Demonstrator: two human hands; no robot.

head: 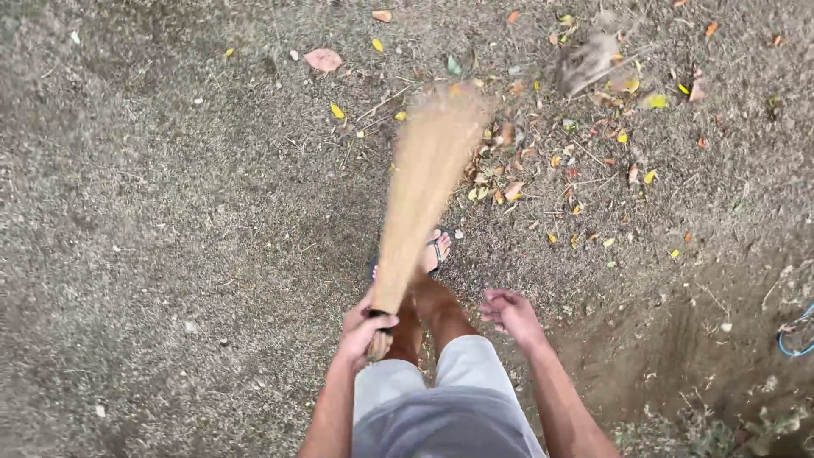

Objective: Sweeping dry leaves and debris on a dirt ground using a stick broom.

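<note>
My left hand (363, 329) grips the bound lower end of a tan stick broom (421, 182). The broom's bristles fan out and upward over the ground, blurred by motion, reaching a patch of fallen leaves (543, 161). My right hand (511, 314) hangs free at the right of my legs, fingers loosely curled, holding nothing. Below the broom I see my legs in pale grey shorts and one foot in a sandal (435, 252).
The ground is bare grey dirt with dry grass bits. Yellow, orange and brown leaves lie scattered at top centre and right. A pink leaf (323, 59) lies at upper left. A dug-out dirt hollow (695, 339) and a blue cord (795, 337) sit at the right.
</note>
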